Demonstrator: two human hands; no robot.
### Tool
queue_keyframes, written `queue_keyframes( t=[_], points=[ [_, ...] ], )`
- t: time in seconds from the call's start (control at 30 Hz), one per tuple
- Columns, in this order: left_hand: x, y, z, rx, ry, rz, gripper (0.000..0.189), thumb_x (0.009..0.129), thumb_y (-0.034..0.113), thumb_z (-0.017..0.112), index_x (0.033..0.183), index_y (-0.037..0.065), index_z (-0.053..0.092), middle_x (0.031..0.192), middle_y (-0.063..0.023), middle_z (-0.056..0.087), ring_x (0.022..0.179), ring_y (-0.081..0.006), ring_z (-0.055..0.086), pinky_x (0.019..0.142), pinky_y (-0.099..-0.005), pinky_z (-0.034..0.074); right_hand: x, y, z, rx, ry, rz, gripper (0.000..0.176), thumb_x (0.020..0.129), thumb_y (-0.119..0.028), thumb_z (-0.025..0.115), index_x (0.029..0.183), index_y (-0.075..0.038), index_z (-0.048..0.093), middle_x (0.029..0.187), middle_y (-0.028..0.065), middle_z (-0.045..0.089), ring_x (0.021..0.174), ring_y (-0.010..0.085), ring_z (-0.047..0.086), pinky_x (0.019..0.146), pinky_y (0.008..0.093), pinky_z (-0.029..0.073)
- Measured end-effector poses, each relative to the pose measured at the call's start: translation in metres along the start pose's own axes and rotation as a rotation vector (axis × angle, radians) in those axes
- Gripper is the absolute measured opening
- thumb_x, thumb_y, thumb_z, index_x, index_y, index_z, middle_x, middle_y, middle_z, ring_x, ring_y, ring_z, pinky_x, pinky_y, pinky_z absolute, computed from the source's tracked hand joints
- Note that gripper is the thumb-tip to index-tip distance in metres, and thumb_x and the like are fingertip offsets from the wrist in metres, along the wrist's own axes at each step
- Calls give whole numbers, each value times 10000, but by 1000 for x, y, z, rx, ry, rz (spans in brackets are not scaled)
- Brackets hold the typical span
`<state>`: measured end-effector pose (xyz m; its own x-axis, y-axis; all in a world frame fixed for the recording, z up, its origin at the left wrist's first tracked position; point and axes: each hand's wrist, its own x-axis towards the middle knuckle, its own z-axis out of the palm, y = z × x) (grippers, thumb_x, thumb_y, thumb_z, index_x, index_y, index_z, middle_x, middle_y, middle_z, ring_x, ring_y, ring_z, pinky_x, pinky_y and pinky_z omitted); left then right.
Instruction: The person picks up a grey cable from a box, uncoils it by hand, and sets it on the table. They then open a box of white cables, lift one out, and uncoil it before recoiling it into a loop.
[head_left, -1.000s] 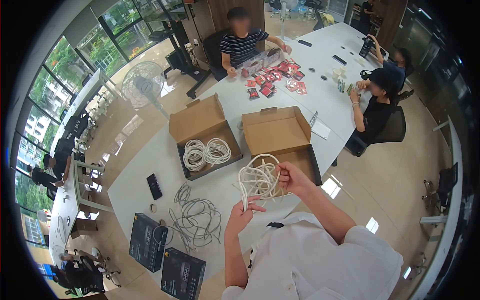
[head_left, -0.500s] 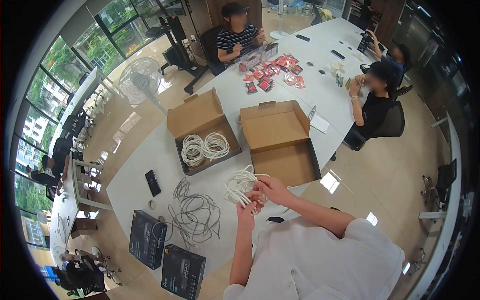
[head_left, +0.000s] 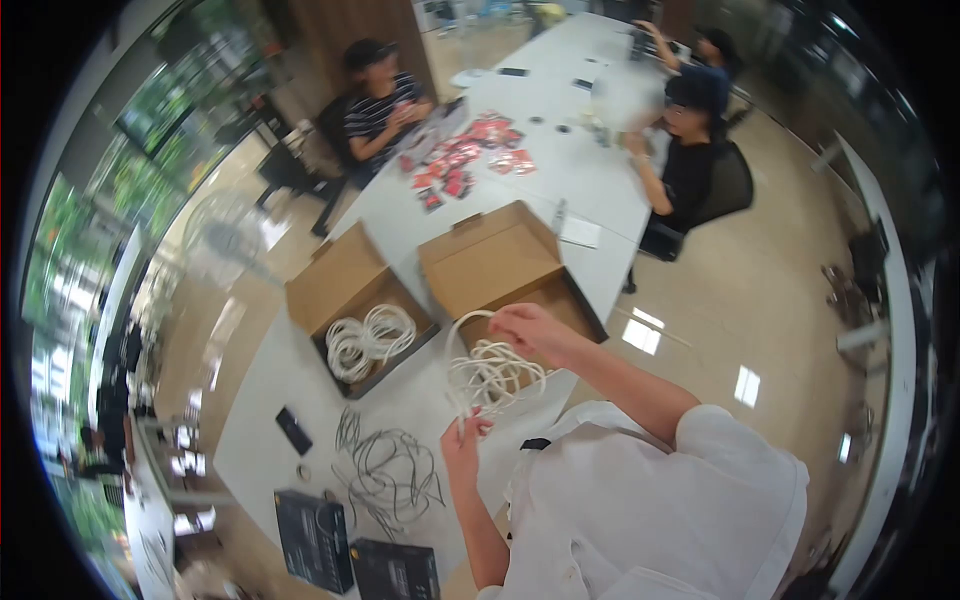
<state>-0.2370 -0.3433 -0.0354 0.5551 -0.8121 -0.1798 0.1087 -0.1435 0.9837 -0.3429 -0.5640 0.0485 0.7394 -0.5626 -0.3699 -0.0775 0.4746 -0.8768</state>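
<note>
Holding a white cable coil (head_left: 492,372) at centre frame, both hands work above the table (head_left: 415,400) near its front edge. The right hand (head_left: 528,328) is closed on the coil's upper loops. The left hand (head_left: 462,445), lower and slightly left, pinches its bottom strands, so the coil's long axis runs steeply from upper right to lower left. An open cardboard box (head_left: 500,262) lies just beyond the right hand. A second box (head_left: 335,285) sits further left, and a grey cable tangle (head_left: 388,478) lies at lower left.
</note>
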Motion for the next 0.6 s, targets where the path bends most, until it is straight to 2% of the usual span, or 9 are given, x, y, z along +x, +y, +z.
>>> queue_keyframes(
  t=[0.03,0.13,0.23,0.33,0.4,0.47,0.53,0.6],
  points=[
    [-3,5,-4,-26,21,17,314,954,238,520,935,-49,646,872,-98,675,659,-101,530,661,-273,447,-4,-2,-1,-99,28,-21,205,948,-205,510,852,-44,593,625,-10,504,546,65,456,490,222,354],
    [-12,19,-21,-19,-25,35,357,966,324,509,916,-16,605,796,-90,644,608,-95,484,634,-268,420,9,15,-17,-587,237,-421,178,915,-162,555,933,-13,651,622,33,518,569,90,468,518,257,373],
    [-18,15,-33,-331,-28,148,449,937,370,543,942,-67,643,581,-22,505,513,-86,444,480,-225,328,-3,-5,-16,-545,328,-455,183,889,-121,577,1022,-40,672,650,59,555,574,111,482,546,288,397],
    [-23,38,-28,-449,36,398,517,893,443,593,781,-60,632,553,-27,478,465,-76,387,422,-229,251,-3,-17,-24,-655,322,-505,211,881,-101,585,1067,-63,678,675,58,591,592,115,507,559,277,418],
    [-24,48,-21,-448,247,442,528,870,470,611,657,-13,592,535,-6,475,448,-63,371,407,-228,212,8,-10,-33,-588,270,-483,210,871,-107,601,1061,-76,684,687,55,608,605,116,521,563,275,427],
    [-17,55,-21,-626,65,518,503,874,487,594,627,51,551,534,25,465,428,-56,350,412,-233,205,23,9,-41,-562,201,-468,206,868,-110,612,1055,-66,685,695,43,611,622,103,529,573,258,435],
    [1,65,-30,-958,-532,604,423,905,492,542,690,130,508,548,68,448,408,-55,323,438,-244,231,39,40,-42,-578,113,-464,202,872,-109,616,1048,-34,681,698,22,601,642,75,530,590,226,440],
    [9,80,-20,-1115,-577,531,426,911,454,543,629,137,500,530,69,437,387,-49,295,434,-245,227,53,79,-42,-485,-219,-380,209,865,-133,642,1041,-31,687,792,27,650,697,85,571,630,230,468]
  ],
)
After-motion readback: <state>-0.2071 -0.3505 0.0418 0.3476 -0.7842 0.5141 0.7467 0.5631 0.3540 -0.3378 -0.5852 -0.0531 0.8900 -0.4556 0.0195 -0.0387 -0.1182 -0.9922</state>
